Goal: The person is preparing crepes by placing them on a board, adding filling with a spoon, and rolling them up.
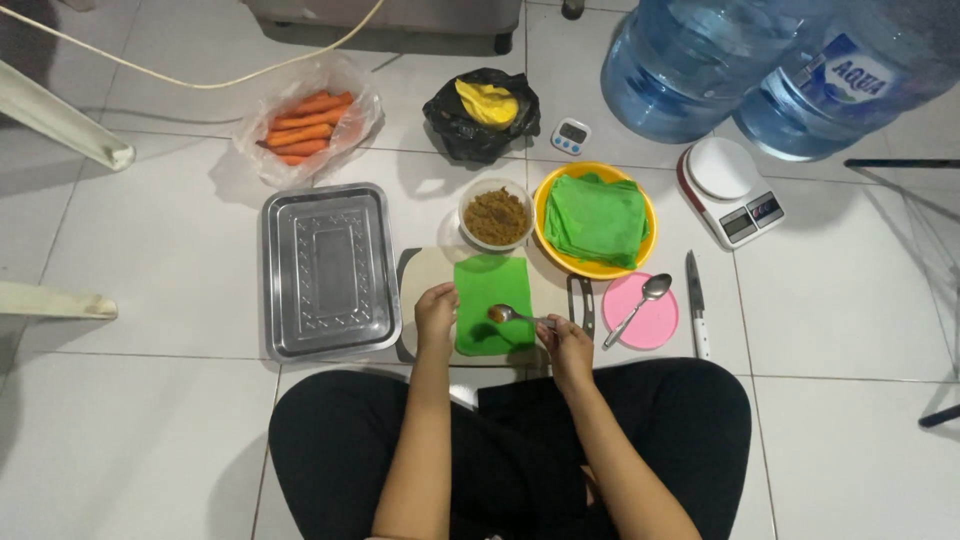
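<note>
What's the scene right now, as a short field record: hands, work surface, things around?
left hand: rests on left edge of green wrapper
right hand: holds spoon of brown filling over the wrapper
wrapper: flat on cutting board
bowl: brown filling, behind the board
yellow bowl: stack of green wrappers
tray: left of the board
pink lid: second spoon on it
knife: right of the lid
carrots: in a bag, far left

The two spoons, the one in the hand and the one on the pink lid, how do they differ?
The held spoon is in the right hand, over the green wrapper; the other spoon lies free on the pink lid. The held spoon carries brown filling; the other spoon's bowl looks empty. Both are metal.
</note>
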